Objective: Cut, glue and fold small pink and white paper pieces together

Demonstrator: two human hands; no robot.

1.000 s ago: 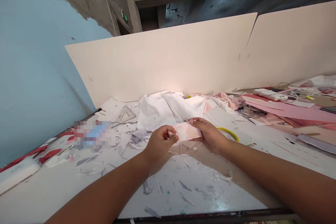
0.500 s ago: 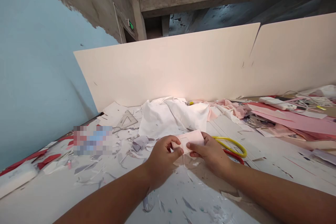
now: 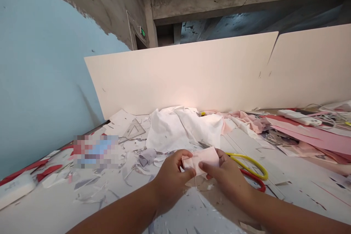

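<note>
A small pale pink piece of folded paper [image 3: 210, 156] is held up between both hands over the work table. My left hand [image 3: 175, 175] pinches its left end between thumb and fingers. My right hand [image 3: 223, 172] grips the right end, its thumb lying flat across the front face and its fingers behind. Right beside my right hand lie scissors with yellow and red handles [image 3: 251, 162]; a metal blade tip shows behind the paper. Part of the lower edge is covered by my thumbs.
White crumpled sheeting [image 3: 181, 126] lies behind the hands. A clear set square [image 3: 134, 129] and paper scraps [image 3: 148, 157] are to the left. Pink and red sheets [image 3: 312, 135] and a white power strip [image 3: 300, 117] lie right. A pale partition [image 3: 186, 73] stands at the back.
The whole view has shifted, so the scene sits slightly lower and further right. Both hands keep hold of the paper, and its left end appears pressed a little differently under the left thumb.
</note>
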